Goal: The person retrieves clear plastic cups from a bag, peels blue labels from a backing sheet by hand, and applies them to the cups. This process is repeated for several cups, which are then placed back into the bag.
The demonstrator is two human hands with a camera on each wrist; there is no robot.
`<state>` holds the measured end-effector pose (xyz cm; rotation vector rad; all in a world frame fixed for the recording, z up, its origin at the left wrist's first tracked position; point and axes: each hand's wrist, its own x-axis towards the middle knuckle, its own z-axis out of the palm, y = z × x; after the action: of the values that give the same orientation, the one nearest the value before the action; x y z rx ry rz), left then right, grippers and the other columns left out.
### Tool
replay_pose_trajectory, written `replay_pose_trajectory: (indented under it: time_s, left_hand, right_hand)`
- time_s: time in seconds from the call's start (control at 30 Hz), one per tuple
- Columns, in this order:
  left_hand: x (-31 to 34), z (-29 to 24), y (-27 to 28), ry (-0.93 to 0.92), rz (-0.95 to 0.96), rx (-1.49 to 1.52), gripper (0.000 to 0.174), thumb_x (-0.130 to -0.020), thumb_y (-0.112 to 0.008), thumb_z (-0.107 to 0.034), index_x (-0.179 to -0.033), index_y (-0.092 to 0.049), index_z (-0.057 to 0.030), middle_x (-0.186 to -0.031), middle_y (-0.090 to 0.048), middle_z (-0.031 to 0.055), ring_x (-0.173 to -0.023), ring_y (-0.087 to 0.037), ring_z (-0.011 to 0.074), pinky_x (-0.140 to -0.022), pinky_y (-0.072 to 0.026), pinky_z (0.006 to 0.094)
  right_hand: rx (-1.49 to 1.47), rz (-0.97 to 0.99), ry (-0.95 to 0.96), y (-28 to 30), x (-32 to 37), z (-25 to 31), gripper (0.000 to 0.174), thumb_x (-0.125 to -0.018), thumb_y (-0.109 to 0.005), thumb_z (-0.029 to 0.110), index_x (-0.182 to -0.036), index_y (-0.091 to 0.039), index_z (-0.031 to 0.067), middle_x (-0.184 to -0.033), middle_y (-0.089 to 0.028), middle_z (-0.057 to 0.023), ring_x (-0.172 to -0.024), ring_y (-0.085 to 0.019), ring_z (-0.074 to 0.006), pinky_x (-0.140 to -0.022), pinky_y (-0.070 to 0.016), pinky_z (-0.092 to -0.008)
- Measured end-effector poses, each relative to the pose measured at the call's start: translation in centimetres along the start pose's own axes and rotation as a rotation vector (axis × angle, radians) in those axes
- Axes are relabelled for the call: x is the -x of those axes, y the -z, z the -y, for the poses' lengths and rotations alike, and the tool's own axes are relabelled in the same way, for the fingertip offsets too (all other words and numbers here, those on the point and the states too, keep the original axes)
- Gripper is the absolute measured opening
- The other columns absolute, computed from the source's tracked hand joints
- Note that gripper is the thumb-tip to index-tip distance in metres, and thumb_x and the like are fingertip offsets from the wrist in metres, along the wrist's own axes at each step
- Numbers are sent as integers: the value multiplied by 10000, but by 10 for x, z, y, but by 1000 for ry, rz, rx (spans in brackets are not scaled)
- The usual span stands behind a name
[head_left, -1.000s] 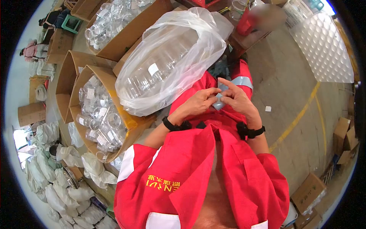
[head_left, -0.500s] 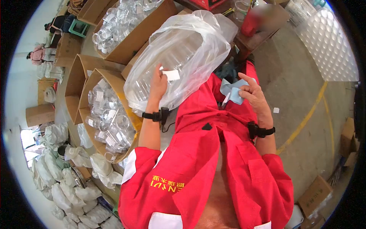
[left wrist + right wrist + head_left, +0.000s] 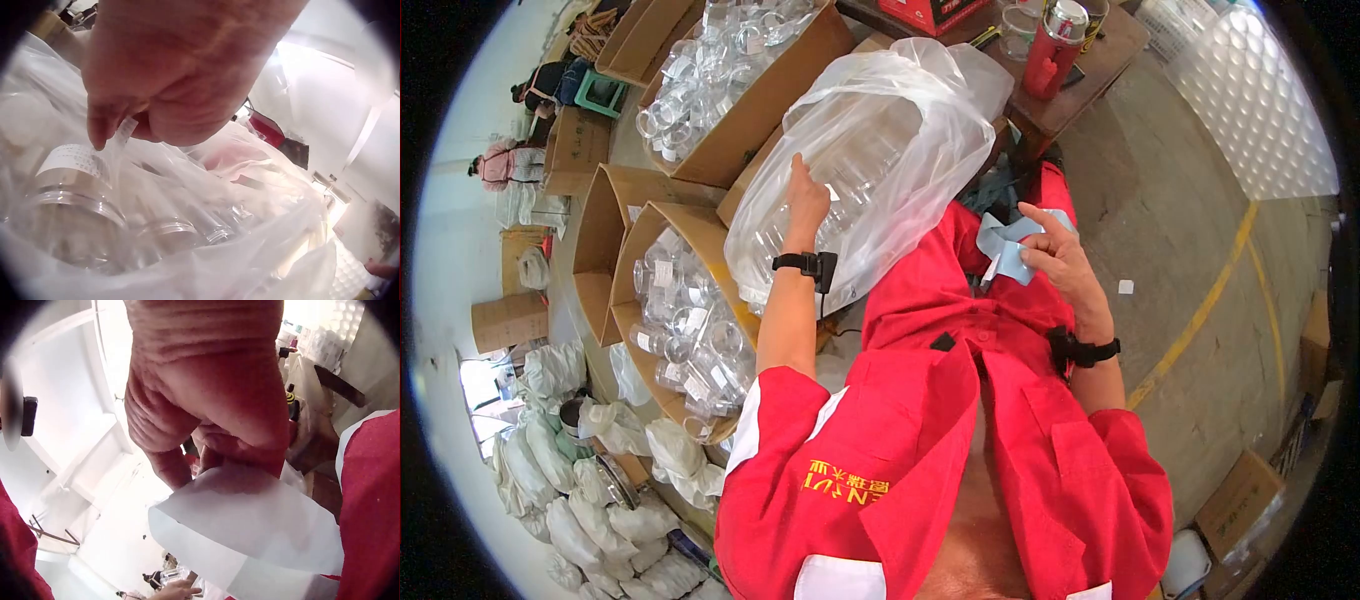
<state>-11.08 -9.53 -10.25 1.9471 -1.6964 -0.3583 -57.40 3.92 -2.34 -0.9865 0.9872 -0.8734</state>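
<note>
My left hand (image 3: 808, 205) reaches over the open clear plastic bag (image 3: 960, 130), its index finger stretched out in the head view. In the left wrist view its fingertips pinch the end of a white printed label (image 3: 72, 159), which lies along the side of a clear plastic jar (image 3: 75, 219). More clear jars (image 3: 169, 231) lie beside it inside the bag. Above my lap, my right hand (image 3: 1060, 262) pinches a curling light-blue paper strip (image 3: 1012, 262); in the right wrist view the strip (image 3: 250, 531) hangs broad and pale below the fingers.
Cardboard boxes of labelled clear jars (image 3: 690, 330) stand left of the bag, with another box of jars (image 3: 730, 75) behind. A red flask (image 3: 1055, 50) stands on a brown table (image 3: 1100, 75). A white scrap (image 3: 1125, 287) lies on the floor. White sacks (image 3: 605, 530) are heaped lower left.
Both hands were together at the blue strip. My left hand has moved left to the bag with a white label and now has it against a jar. My right hand keeps the strip.
</note>
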Motion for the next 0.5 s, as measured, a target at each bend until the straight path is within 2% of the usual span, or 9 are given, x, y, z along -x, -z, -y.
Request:
replay_pose_trajectory:
  time_s: [0.23, 0.3, 0.33, 0.4, 0.5]
  left_hand:
    - [-11, -25, -15, 80, 73, 49, 701, -937, -569, -68, -1574, -284, 2, -1407, -602, 316, -1252, -631, 430, -1051, -495, 488]
    - [-9, -36, -23, 85, 0, 156, 710, -917, -609, -67, -1550, -312, 57, -1369, -597, 363, -1266, -609, 472, -1077, -473, 506]
    - [-7, -41, -28, 84, 2, 157, 710, -917, -609, -67, -1550, -312, 57, -1369, -597, 363, -1266, -609, 472, -1077, -473, 506]
    - [2, -51, -34, 29, -189, 235, 699, -929, -626, -91, -1547, -332, 52, -1338, -628, 338, -1244, -630, 448, -1064, -483, 497]
    - [26, -68, -28, 58, -117, 340, 623, -932, -621, -74, -1505, -411, 54, -1282, -668, 299, -1189, -652, 433, -1048, -489, 485]
  right_hand:
    - [-7, 11, -21, 0, -3, -4, 689, -934, -688, 8, -1576, -450, 87, -872, -644, 27, -782, -563, -58, -705, -459, -238]
    - [-5, 11, -19, 0, -2, -4, 687, -934, -691, 10, -1574, -455, 94, -869, -639, 30, -782, -560, -56, -704, -457, -236]
    - [3, 5, -23, 0, -2, -4, 684, -935, -695, 15, -1572, -459, 98, -871, -640, 31, -783, -561, -56, -704, -457, -237]
    - [12, -2, -26, 1, -1, -4, 681, -937, -699, 21, -1570, -463, 102, -873, -640, 32, -784, -562, -56, -705, -458, -237]
    - [10, 4, -9, -5, -1, 0, 674, -937, -699, 23, -1566, -470, 103, -882, -649, 29, -790, -576, -63, -715, -468, -240]
